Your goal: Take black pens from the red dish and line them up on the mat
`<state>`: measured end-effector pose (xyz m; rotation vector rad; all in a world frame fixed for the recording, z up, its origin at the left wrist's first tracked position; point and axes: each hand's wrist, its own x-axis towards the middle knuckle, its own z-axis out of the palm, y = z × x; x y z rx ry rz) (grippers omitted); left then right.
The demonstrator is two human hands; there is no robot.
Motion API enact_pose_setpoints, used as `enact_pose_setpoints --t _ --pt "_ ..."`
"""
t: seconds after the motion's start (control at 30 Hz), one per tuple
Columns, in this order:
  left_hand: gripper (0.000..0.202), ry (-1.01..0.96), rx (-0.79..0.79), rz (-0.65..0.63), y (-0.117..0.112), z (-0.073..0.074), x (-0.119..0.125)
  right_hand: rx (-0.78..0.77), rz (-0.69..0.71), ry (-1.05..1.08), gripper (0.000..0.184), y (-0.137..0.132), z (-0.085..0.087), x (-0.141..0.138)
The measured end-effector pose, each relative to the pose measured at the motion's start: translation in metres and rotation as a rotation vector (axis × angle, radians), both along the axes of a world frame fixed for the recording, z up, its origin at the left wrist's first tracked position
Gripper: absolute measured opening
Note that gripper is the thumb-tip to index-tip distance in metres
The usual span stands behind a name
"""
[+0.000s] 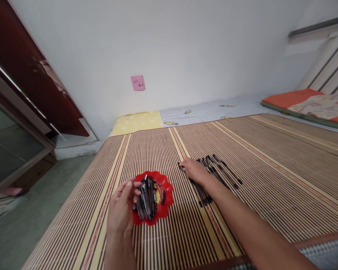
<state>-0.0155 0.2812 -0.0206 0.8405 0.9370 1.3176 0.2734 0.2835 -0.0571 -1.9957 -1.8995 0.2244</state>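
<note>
A red scalloped plate (168, 187) lies on the striped mat, holding a heap of black and clear pens (146, 198). My left hand (122, 204) is at the plate's left rim, its fingers loosely curled and apart beside the heap; I see no pen gripped in it. To the right, several dark pens (218, 170) lie side by side in a slanting row on the mat. My right hand (195, 170) reaches to the row's left end, fingers pinched on the upper end of a pen (181, 167). Part of the row is hidden under that hand and forearm.
The striped bamboo mat (157, 150) covers a bed against a white wall. A folded orange and floral cloth (304, 105) lies at the far right by a white railing (326, 63). A pink note (138, 83) is on the wall. The floor (64, 180) drops away at left.
</note>
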Motion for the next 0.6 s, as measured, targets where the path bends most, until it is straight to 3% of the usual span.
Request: enact_pose_setpoints --t 0.17,0.27,0.37,0.47,0.6 --pt "0.032 -0.034 0.009 0.065 0.002 0.003 -0.008 0.081 -0.071 0.086 0.031 -0.013 0.017 -0.034" --pt "0.031 -0.089 0.007 0.098 0.004 0.002 -0.010 0.088 0.029 0.293 0.025 -0.023 0.023 -0.077" --pt "0.030 -0.123 -0.004 0.103 0.005 0.002 -0.011 0.049 0.124 0.275 0.017 -0.024 0.021 -0.120" --pt "0.030 -0.124 -0.012 0.085 0.005 0.003 -0.011 -0.004 0.065 0.176 0.022 -0.014 0.017 -0.147" --pt "0.030 -0.107 -0.016 0.071 0.003 0.004 -0.009 -0.069 -0.050 0.199 0.030 0.000 0.010 -0.159"
